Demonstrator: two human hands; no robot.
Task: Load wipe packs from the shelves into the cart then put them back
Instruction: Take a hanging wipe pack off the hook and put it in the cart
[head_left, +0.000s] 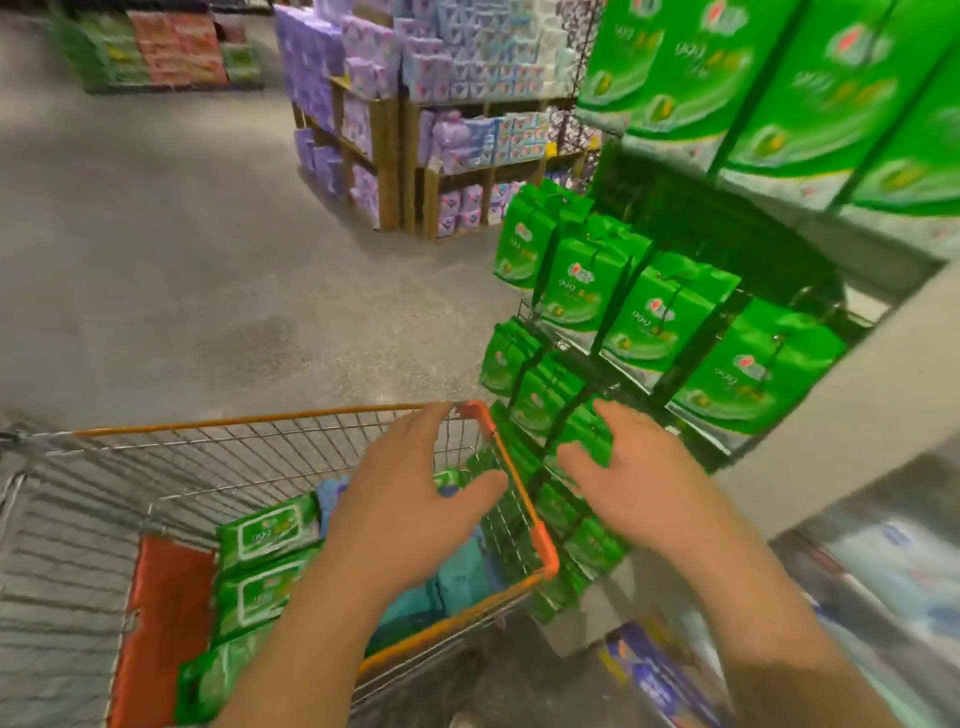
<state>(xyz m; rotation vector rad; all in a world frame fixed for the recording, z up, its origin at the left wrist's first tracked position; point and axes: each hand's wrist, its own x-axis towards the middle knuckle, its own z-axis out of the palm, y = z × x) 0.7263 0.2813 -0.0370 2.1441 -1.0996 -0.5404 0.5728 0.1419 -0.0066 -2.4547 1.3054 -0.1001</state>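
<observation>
A wire shopping cart (270, 415) with an orange rim stands in front of me, holding several green wipe packs (267, 535) and some blue packs (457, 577). My left hand (410, 499) hovers over the cart's right side with fingers spread, holding nothing. My right hand (628, 473) reaches past the cart's rim to the hanging green wipe packs (587, 436) on the low hooks of the rack, fingers and thumb curling around one pack. More green packs (649, 312) hang in rows above it.
Large green packages (769, 78) fill the shelf at upper right. A wooden rack of purple and blue packs (415, 130) stands across the grey floor. Blue boxes (649, 670) lie low at the right. An orange child-seat flap (161, 623) sits in the cart.
</observation>
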